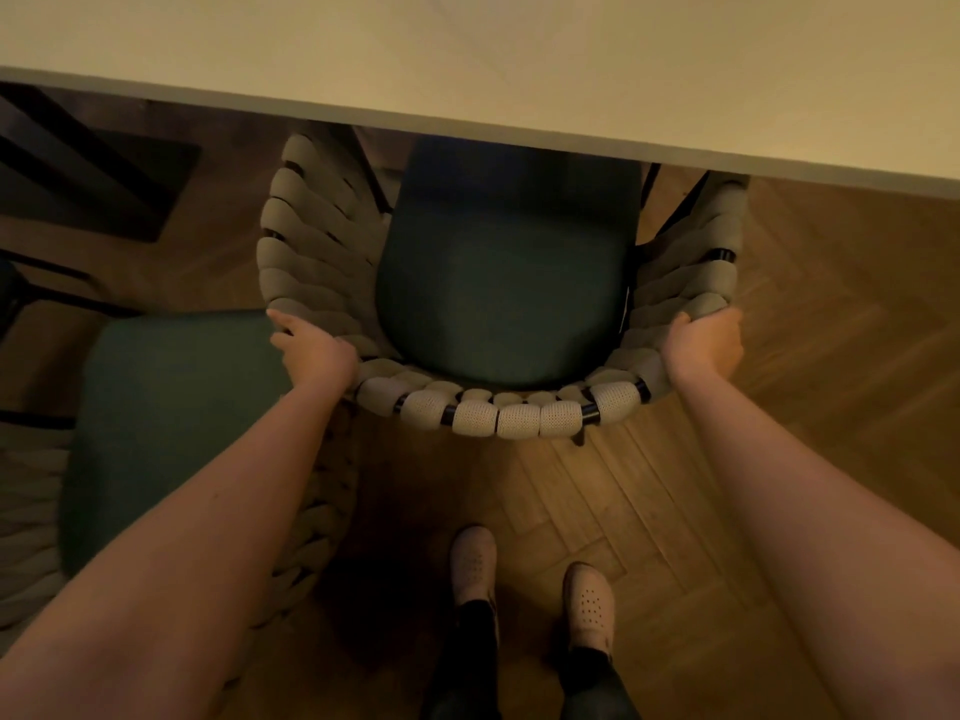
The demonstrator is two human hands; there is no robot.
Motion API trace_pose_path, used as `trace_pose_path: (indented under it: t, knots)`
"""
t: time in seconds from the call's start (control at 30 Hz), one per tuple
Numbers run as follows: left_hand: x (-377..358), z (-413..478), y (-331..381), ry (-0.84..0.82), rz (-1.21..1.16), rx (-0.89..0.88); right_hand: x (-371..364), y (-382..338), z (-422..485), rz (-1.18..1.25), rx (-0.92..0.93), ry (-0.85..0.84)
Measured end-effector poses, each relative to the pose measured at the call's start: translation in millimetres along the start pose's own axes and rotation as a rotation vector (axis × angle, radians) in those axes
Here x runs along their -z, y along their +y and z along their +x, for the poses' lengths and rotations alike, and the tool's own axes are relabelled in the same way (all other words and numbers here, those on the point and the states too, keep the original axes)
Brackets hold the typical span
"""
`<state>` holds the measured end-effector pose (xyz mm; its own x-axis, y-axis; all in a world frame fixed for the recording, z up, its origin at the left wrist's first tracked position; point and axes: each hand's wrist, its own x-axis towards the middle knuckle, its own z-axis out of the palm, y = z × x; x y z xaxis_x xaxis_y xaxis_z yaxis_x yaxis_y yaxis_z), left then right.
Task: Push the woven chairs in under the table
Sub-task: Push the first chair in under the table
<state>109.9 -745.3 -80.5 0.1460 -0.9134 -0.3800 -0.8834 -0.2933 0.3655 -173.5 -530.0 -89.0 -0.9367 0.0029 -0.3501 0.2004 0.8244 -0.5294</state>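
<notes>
A woven chair (514, 415) with thick beige cords and a dark green seat cushion stands in front of me, its front part under the pale table top (519, 70). My left hand (311, 348) grips the woven rim at the chair's back left. My right hand (709, 340) grips the rim at the back right. A second woven chair (171, 407) with the same green cushion stands to the left, out from the table, partly hidden behind my left forearm.
The floor is herringbone wood (649, 511). My two feet in pale perforated shoes (587, 605) stand behind the chair. A dark table base or frame (88, 168) shows under the table at the far left.
</notes>
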Motion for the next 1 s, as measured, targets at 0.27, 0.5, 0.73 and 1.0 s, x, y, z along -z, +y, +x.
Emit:
trace_pose_path:
  t: [0.27, 0.5, 0.73, 1.0]
  knots:
    - [-4, 8, 3, 0.025, -0.023, -0.018, -2, -11, 5, -0.036, -0.021, -0.006]
    - [7, 7, 3, -0.100, 0.003, -0.031, 7, -13, 4, -0.064, -0.040, -0.110]
    - [41, -32, -41, -0.133, -0.141, -0.276, 7, 6, -43, -0.198, 0.202, -0.060]
    - [71, -128, -189, -0.009, 0.113, -0.505, -24, 32, -214, -0.210, 0.792, -0.308]
